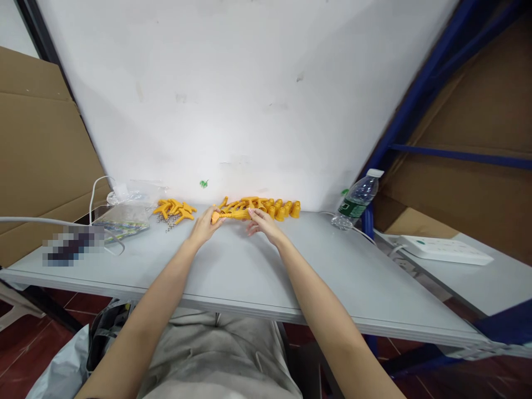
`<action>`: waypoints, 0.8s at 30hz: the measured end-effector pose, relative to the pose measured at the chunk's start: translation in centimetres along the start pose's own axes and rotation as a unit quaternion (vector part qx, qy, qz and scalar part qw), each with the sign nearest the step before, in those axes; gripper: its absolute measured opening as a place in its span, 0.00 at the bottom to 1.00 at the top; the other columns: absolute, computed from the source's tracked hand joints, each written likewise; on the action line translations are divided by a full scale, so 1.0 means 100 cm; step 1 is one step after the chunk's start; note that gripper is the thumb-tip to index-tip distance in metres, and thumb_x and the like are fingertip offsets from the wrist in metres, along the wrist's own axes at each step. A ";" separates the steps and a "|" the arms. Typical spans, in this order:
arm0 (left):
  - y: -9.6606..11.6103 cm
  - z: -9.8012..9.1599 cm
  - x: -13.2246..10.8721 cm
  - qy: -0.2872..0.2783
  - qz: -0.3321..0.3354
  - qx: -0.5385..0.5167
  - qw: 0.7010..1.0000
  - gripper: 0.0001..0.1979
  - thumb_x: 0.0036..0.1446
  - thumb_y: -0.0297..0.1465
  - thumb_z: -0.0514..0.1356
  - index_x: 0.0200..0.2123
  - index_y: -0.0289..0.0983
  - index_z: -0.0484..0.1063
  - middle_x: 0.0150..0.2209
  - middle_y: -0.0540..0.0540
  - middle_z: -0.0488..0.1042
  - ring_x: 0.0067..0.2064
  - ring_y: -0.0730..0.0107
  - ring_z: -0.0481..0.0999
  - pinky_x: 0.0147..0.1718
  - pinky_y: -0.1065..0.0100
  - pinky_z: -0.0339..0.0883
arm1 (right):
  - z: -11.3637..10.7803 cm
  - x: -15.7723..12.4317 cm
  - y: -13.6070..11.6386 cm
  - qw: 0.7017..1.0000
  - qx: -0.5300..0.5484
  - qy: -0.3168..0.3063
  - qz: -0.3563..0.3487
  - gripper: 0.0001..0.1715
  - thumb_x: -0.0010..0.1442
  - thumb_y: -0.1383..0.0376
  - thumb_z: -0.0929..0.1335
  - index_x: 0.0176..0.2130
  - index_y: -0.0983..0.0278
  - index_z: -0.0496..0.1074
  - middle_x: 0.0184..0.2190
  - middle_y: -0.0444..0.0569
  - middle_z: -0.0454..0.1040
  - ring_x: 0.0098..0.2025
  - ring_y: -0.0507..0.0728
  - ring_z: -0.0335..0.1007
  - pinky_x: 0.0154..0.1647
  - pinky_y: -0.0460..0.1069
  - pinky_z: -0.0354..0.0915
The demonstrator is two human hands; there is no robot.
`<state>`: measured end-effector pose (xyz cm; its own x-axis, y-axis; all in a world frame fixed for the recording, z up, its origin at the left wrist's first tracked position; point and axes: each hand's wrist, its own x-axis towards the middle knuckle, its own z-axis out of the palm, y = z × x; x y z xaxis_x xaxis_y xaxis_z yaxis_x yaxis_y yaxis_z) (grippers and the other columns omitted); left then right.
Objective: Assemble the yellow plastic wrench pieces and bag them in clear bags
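Note:
Above the back part of the table, my left hand [204,226] is closed round the left end of a long, thin yellow plastic piece [235,214]. My right hand [263,224] pinches its right end with thumb and forefinger, the other fingers loosely curled below. Just behind the hands lie several branched yellow plastic parts [250,201], partly hidden by the held piece. To their right stand several small yellow cup-shaped parts [295,209] in rows. Left of my left hand is a pile of yellow Y-shaped parts [170,208] with small metal chains [168,221].
A clear plastic bag [124,219] and a white cable [92,202] lie at the left, near a cardboard sheet [37,149]. A water bottle [358,198] leans at the right by a blue frame post [384,144]. Beyond it is a white power strip [446,249].

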<state>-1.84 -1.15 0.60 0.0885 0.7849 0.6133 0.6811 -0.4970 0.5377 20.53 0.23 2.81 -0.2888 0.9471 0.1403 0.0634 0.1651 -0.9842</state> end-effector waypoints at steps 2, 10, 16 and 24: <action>-0.001 0.000 0.000 0.003 0.002 -0.007 1.000 0.10 0.58 0.35 0.59 0.43 0.39 0.67 0.38 0.49 0.74 0.37 0.70 0.72 0.38 0.71 0.63 | -0.001 0.002 0.003 0.998 -0.028 0.005 -0.063 0.33 0.52 0.46 0.71 0.52 0.59 0.68 0.47 0.52 0.73 0.37 0.55 0.75 0.33 0.50 0.73; -0.001 0.002 0.000 0.001 0.011 -0.036 0.999 0.10 0.58 0.35 0.60 0.42 0.39 0.66 0.40 0.49 0.75 0.38 0.70 0.72 0.38 0.70 0.64 | 0.002 0.011 0.014 0.959 -0.157 0.025 -0.233 0.27 0.51 0.48 0.72 0.45 0.60 0.71 0.46 0.53 0.73 0.47 0.61 0.70 0.51 0.58 0.67; -0.001 0.001 -0.002 -0.005 0.025 -0.025 0.999 0.10 0.58 0.35 0.60 0.43 0.39 0.67 0.41 0.48 0.75 0.39 0.69 0.73 0.40 0.70 0.65 | 0.002 0.011 0.016 0.958 -0.164 0.024 -0.233 0.25 0.52 0.45 0.71 0.40 0.61 0.69 0.35 0.49 0.72 0.36 0.57 0.68 0.42 0.55 0.67; -0.001 0.001 -0.001 -0.007 0.035 -0.004 0.999 0.11 0.57 0.34 0.61 0.43 0.39 0.68 0.39 0.48 0.75 0.38 0.68 0.74 0.39 0.70 0.66 | 0.006 0.000 -0.002 0.974 -0.125 0.017 -0.186 0.25 0.47 0.46 0.73 0.34 0.62 0.69 0.25 0.42 0.68 0.27 0.52 0.62 0.30 0.49 0.61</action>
<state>-1.85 -1.15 0.41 0.1468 0.7533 0.6411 0.6675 -0.5537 0.4978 19.96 0.04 2.96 -0.3040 0.8167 0.4905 0.1916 0.5568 -0.8083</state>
